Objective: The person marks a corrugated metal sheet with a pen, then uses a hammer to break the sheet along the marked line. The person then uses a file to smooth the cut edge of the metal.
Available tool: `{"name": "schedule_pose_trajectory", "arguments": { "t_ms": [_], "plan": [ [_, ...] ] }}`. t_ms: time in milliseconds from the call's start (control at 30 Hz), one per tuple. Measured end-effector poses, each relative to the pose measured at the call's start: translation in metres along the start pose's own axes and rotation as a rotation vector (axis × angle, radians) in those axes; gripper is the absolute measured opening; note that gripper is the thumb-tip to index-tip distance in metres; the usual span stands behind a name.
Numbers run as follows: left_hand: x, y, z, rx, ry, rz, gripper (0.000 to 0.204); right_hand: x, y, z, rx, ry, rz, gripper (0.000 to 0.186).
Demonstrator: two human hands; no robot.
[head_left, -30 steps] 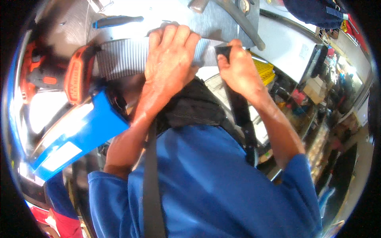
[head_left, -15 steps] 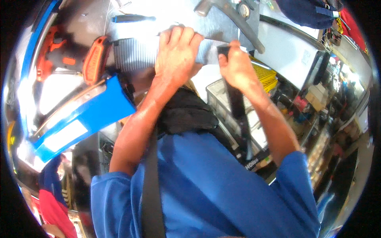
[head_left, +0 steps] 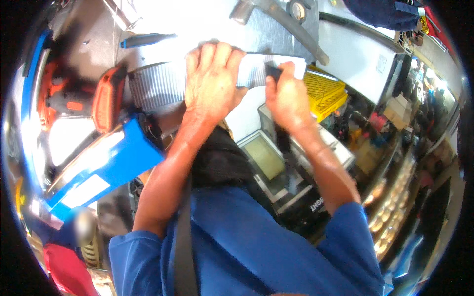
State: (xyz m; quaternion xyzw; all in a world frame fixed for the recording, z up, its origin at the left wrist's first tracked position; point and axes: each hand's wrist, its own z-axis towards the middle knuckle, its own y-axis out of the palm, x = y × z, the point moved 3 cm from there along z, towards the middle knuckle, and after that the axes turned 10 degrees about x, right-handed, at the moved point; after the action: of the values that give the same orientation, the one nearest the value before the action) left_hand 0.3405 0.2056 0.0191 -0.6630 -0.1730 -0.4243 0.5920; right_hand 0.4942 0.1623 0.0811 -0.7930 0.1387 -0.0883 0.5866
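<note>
A long, silvery ribbed metal strip (head_left: 157, 85) lies across the near edge of the bench. My left hand (head_left: 212, 81) grips it near the middle, fingers over its far edge and thumb along its near side. My right hand (head_left: 289, 101) is closed round a long black strip-like piece (head_left: 273, 71), at the right end of the ribbed strip. The black piece's top end shows by my fingers, and its lower length hangs blurred below my hand; its kind is unclear. My right fingertips are close to the metal, but contact is hard to make out.
Beyond the strip lie a hammer (head_left: 284, 23), a tape roll (head_left: 297, 11) and a blue-and-black hand tool (head_left: 148, 40). Orange-and-black power tools (head_left: 108, 98) and a blue panel (head_left: 111, 163) stand to the left. A yellow crate (head_left: 323, 93) and a white box (head_left: 358, 64) are at right.
My right hand has shifted slightly down and left with the black piece, baring the ribbed strip's right end. My left hand keeps its hold. The whole view has shifted a little.
</note>
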Motion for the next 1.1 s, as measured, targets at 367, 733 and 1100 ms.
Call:
{"name": "schedule_pose_trajectory", "arguments": {
  "t_ms": [367, 733, 1100],
  "plan": [
    [0.001, -0.001, -0.001, -0.015, 0.008, 0.001, 0.070, -0.004, -0.012, 0.011, -0.115, 0.056, 0.029, 0.041],
    [0.000, 0.000, -0.002, 0.008, 0.024, 0.001, 0.069, 0.005, -0.032, 0.062, -0.487, -0.025, -0.022, 0.049],
    [-0.002, -0.002, 0.000, 0.044, -0.008, 0.023, 0.073, -0.006, 0.007, -0.005, 0.071, 0.047, 0.048, 0.039]
  ]
}}
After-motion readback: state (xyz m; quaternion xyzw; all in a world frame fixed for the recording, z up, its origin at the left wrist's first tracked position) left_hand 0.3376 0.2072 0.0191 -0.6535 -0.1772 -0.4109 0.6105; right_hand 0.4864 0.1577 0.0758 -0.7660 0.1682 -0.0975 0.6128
